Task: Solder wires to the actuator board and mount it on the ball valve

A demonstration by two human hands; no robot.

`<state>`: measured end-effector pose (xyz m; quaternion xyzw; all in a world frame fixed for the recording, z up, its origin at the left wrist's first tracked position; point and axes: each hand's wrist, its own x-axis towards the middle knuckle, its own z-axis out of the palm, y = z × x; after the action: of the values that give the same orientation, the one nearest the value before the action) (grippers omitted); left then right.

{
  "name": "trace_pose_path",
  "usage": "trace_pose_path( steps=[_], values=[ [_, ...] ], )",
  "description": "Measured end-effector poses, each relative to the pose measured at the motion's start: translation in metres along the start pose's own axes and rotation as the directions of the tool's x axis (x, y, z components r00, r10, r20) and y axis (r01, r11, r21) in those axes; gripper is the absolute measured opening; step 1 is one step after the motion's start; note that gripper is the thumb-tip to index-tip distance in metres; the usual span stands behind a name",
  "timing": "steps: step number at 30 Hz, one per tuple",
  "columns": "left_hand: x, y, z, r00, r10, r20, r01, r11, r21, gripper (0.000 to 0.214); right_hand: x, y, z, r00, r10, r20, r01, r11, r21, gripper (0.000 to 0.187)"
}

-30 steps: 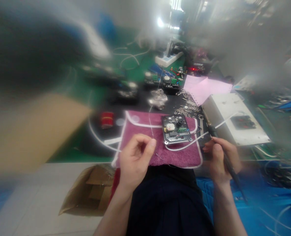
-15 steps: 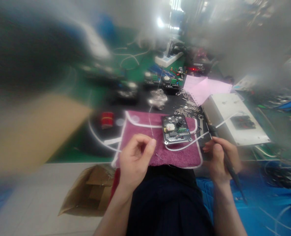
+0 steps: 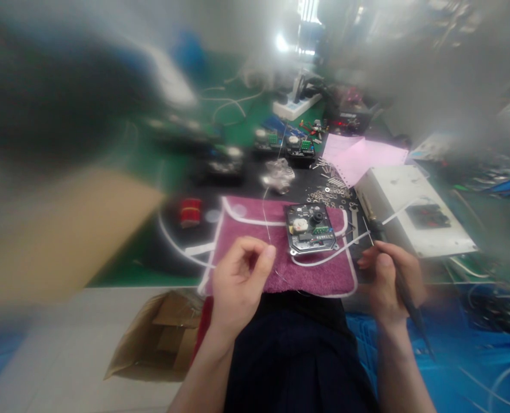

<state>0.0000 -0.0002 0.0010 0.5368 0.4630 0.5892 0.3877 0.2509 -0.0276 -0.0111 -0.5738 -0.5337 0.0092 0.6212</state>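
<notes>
My left hand pinches a thin silvery solder wire between thumb and forefinger, over the left part of a purple cloth with white edging. The wire rises toward the back of the bench, and a loose end trails below the fingers. On the cloth, apart from both hands, lies a black circuit board with a white round part and a dark cylindrical one. To its right my right hand is closed around a soldering iron with a black handle. A thin metal piece shows by those fingertips; whether they hold it I cannot tell.
A white box stands at the right, near a small wrench and scattered washers and pins. Further back are pink papers and similar boards. A red spool sits left of the cloth.
</notes>
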Motion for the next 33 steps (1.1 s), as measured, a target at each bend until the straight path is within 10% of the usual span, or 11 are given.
trace_pose_path(
  steps=[22,30,33],
  values=[
    [0.002,0.001,0.0,0.999,0.003,0.047,-0.007,0.995,0.097,0.007,0.003,0.0,-0.001,0.997,-0.047,0.06,0.045,0.998,0.033,0.022],
    [0.018,0.015,0.02,0.906,0.097,0.413,-0.307,0.822,0.48,0.101,0.003,0.002,-0.001,0.997,-0.041,0.071,0.04,0.999,0.026,0.022],
    [0.03,0.012,0.025,0.887,0.091,0.452,-0.336,0.798,0.5,0.1,0.003,0.002,-0.002,0.997,-0.039,0.07,0.037,0.999,0.034,0.022]
  ],
)
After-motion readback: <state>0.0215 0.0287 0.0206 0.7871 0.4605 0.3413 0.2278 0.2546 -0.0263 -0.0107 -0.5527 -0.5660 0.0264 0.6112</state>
